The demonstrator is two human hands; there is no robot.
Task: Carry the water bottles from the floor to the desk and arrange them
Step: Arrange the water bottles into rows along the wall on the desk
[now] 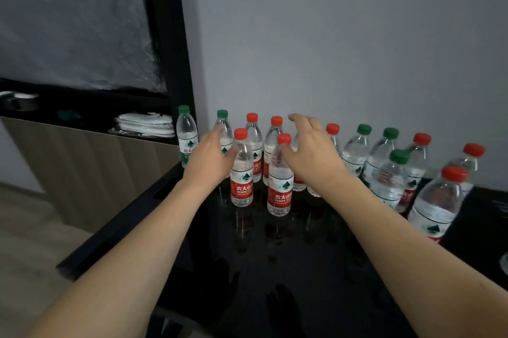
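Arranging step: both hands, left & right, spread, gripping nothing, among bottles on desk; next prob. nudge front pair into line.

the left hand covers the lower body of a green-capped bottle, so whether its fingers touch or grip it cannot be told. the right hand hides most of a bottle behind it; its cap is out of sight. the red-capped bottle past the right hand shows only its cap and shoulder. the nearest right bottle loses its base behind the right forearm. dim items on the dark shelf at left are too murky to name. both arms are cut off by the bottom edge.
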